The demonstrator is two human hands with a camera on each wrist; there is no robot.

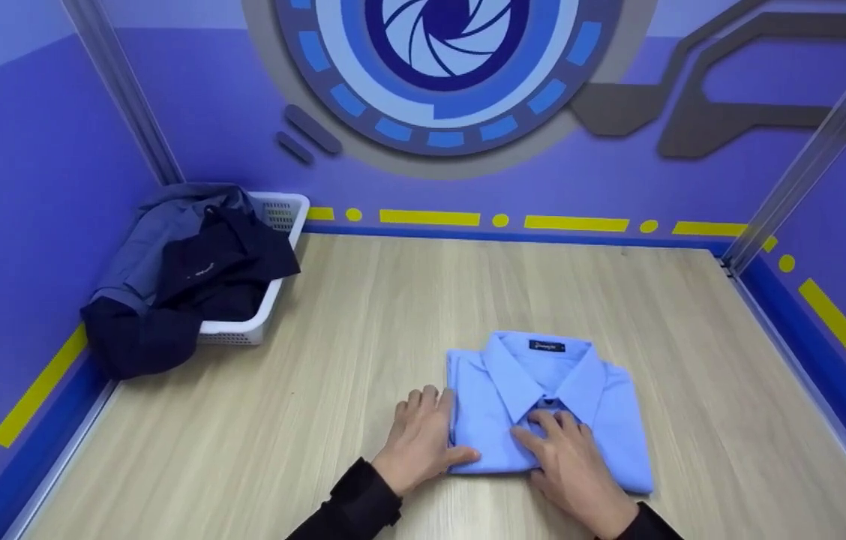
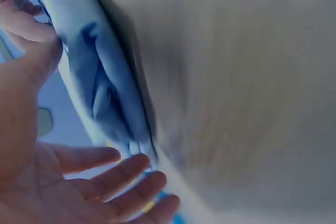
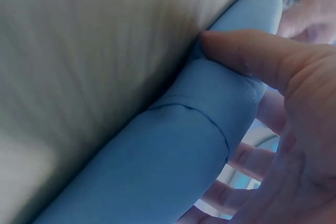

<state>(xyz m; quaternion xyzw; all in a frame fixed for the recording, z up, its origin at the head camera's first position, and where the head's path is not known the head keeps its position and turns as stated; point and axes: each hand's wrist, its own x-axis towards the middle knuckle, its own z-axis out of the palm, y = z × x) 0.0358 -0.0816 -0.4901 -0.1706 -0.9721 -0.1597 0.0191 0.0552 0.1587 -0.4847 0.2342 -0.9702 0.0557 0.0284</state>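
Observation:
A light blue collared shirt (image 1: 479,420) lies folded into a flat rectangle, collar away from me, a dark label (image 1: 547,346) inside the neck. My left hand (image 1: 419,439) is at its left side, fingers extended along that edge and thumb over the near left corner. In the left wrist view, those fingers (image 2: 128,174) are spread beside the shirt's layered side (image 2: 100,72). My right hand (image 1: 577,469) grips the near edge, fingertips on the front below the collar. The right wrist view has its thumb (image 3: 247,51) against the rounded fold (image 3: 173,129).
A white plastic basket (image 1: 254,330) stands at the back left of the wooden table (image 1: 363,315). Dark navy and grey-blue garments (image 1: 190,255) heap over its rim, one drooping toward the left wall. Blue-purple panels (image 1: 205,97) enclose the back and sides.

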